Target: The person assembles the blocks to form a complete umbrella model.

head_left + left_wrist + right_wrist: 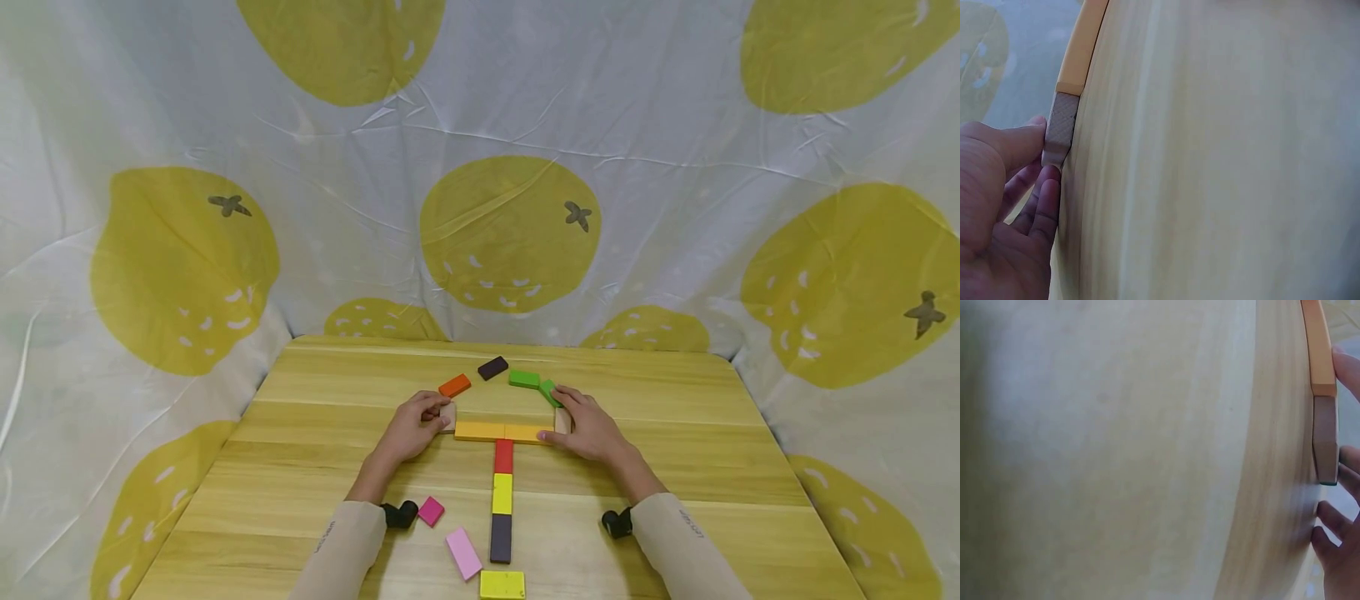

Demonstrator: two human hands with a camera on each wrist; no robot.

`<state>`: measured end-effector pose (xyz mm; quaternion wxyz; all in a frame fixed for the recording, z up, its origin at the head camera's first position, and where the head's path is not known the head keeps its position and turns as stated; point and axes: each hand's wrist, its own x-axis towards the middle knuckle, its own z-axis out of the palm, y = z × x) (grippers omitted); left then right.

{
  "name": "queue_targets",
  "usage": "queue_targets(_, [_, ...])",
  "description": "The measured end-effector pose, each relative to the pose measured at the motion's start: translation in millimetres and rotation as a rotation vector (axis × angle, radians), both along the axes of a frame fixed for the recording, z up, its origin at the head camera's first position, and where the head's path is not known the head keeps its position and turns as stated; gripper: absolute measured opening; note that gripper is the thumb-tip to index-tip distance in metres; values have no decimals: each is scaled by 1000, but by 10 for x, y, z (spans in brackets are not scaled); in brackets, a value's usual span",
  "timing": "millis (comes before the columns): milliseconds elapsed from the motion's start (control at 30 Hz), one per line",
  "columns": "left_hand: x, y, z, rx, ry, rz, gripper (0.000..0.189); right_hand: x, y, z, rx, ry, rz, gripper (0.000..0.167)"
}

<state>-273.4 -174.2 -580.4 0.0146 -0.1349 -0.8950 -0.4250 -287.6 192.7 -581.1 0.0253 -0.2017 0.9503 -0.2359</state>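
Note:
My left hand (414,427) pinches a small plain wooden block (451,416) at the left end of a row of two orange-yellow blocks (480,431). In the left wrist view its thumb lies against that block (1062,125) and its fingertips are at the block's outer end. My right hand (592,429) spreads over the row's other end, thumb at the orange-yellow block (1319,353). Its fingertips reach along another plain wooden block (562,421) to a tilted green block (550,392). From the row's middle, red (503,457), yellow (502,493) and dark (500,537) blocks line up toward me.
Beyond the row, an orange block (454,385), a dark block (492,367) and a second green block (524,379) form an arc. Nearer lie a magenta block (431,512), a pink block (463,554) and a yellow block (502,585). A lemon-print cloth (660,250) hangs behind the table (300,467).

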Motion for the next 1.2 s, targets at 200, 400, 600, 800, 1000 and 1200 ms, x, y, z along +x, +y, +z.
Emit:
queue_targets(200, [13,5,3,4,-1,4,30,-9,4,-11,4,3,-9,95])
queue_targets(400, [27,11,11,10,1,11,29,-20,3,-13,-1,-1,-8,96])
queue_targets(600, [21,10,11,19,3,7,29,-18,1,-6,-3,2,-11,96])
queue_targets(800, [-1,-17,11,37,-20,19,30,-13,-19,15,-7,-8,-16,96])
queue_targets(1000, [-76,-68,62,28,-35,49,32,-5,-30,25,-16,-3,-19,95])
queue_targets(1200, [-242,-68,117,-45,5,48,33,-20,-7,-13,-1,11,-19,95])
